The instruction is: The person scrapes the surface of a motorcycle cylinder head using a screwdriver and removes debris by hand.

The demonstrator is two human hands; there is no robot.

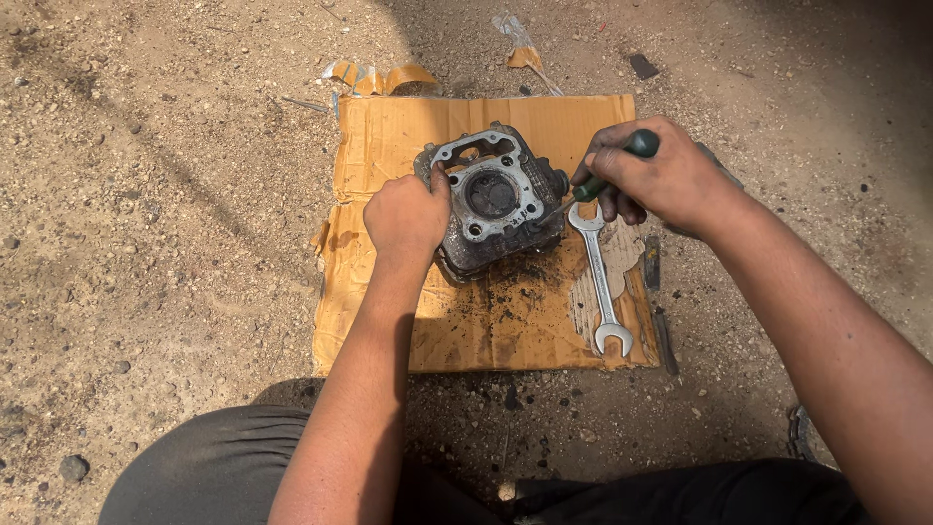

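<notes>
A dirty metal engine cylinder head (498, 199) sits tilted on a sheet of brown cardboard (389, 136). My left hand (406, 216) grips its left side, thumb on the top edge. My right hand (659, 175) is closed around a green-handled screwdriver (632, 151), whose tip points at the right side of the cylinder head. A silver double-ended spanner (601, 282) lies flat on the cardboard just below my right hand.
Black grime is scattered on the cardboard below the cylinder head. Sandy, stony ground surrounds the sheet. Torn scraps of tape and cardboard (379, 78) lie at the far edge. My knees in dark trousers (214, 467) are at the bottom.
</notes>
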